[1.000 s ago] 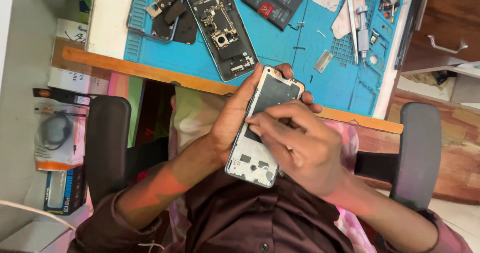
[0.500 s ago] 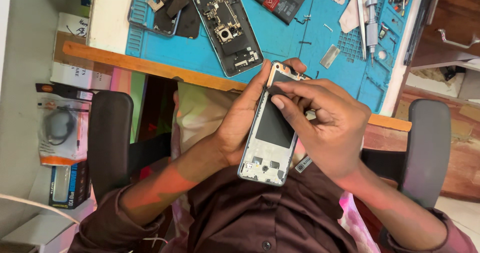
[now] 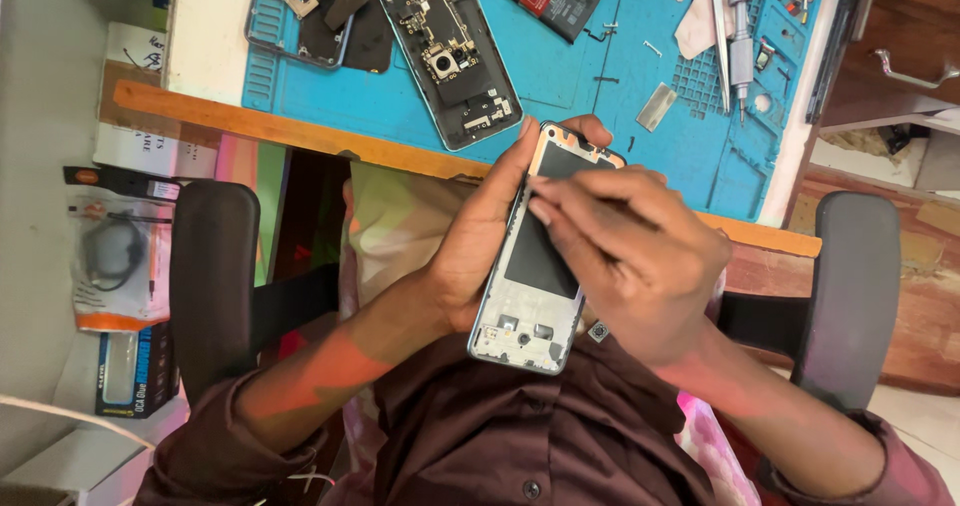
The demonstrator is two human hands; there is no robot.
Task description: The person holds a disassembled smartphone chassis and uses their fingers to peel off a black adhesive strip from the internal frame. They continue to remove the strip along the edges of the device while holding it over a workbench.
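Head cam looking straight down: left hand [image 3: 480, 256] is wrapped around the long edge of a silvery phone frame [image 3: 530, 296], fingers curled tight on its rim, holding it up over the lap. Frame's a thin metal rectangle with a matte black panel in the middle and little cutouts along the bottom end. Right hand [image 3: 640, 266] lies over the other side, fingertips [image 3: 540, 206] pinched down against the black panel near the top. Just past the grip, on the ribbed blue rubber mat [image 3: 620, 96], lies an opened phone body [image 3: 445, 51] with its circuit board exposed. Further right of that, a slim metal screwdriver [image 3: 738, 41].
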